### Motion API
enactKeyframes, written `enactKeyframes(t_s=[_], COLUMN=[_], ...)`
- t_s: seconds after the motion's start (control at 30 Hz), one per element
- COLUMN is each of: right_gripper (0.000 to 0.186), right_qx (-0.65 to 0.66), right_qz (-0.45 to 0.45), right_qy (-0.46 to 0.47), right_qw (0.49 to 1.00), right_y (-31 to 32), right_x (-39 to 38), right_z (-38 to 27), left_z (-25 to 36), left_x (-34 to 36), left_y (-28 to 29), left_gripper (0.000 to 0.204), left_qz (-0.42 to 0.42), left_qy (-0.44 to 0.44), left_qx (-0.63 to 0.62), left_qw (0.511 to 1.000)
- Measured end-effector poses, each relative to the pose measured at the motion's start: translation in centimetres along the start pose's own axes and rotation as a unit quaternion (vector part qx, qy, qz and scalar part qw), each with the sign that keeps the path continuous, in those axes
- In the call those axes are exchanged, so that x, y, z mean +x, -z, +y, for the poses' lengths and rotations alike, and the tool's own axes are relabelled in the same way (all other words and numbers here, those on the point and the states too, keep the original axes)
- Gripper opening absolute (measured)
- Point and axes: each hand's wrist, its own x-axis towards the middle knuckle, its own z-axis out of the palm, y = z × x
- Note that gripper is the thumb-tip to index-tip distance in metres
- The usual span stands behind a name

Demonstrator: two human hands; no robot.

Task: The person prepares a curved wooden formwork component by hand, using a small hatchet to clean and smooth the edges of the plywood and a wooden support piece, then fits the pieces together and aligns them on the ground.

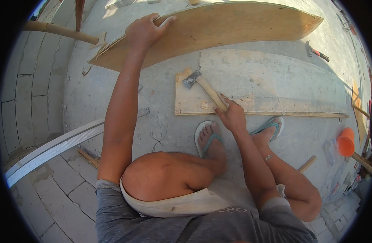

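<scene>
One grey concrete floor carries basically everything here. Biggest thing on it is the long plywood sheet, tipped up on its edge across the far side. The left hand is hooked over its top edge near the left end, thumb on the near side; most of the fingers are hard to make out. Next down is a pale, worn board lying flat, nearer the person. Then there's a long metal rail running in from the left.

Smaller stuff: the right hand is wrapped snugly around the butt end of a wooden-handled hammer, whose grey head is over the flat board's left end; can't tell if they touch. Off right sits an orange cup, and a second hammer with a red-and-black grip lies past the sheet's right end.
</scene>
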Motion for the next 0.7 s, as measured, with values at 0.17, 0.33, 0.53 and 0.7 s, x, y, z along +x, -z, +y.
enactKeyframes(t_s=[0.17,0.33,0.53,0.7], right_gripper=[0.033,0.042,0.043,0.042], right_qx=[0.077,0.096,0.114,0.079], right_qz=[0.137,0.084,0.012,0.027], right_qy=[0.069,0.041,0.097,0.003], right_qw=[0.985,0.991,0.989,0.997], right_y=[-0.6,-3.2,-3.4,-4.0], right_x=[7.3,19.0,19.9,19.0], right_z=[-3.9,-7.6,-7.1,-9.2], left_z=[-0.4,1.1,-0.1,0.7], left_x=[-1.6,-2.8,-3.3,-2.6], left_y=[-0.5,-1.4,-1.1,-0.9], left_gripper=[0.080,0.065,0.065,0.063], left_qz=[0.056,0.128,0.152,0.155], left_qy=[-0.027,-0.080,-0.104,-0.100], left_qx=[0.024,-0.002,0.000,0.001], left_qw=[0.998,0.989,0.983,0.983])
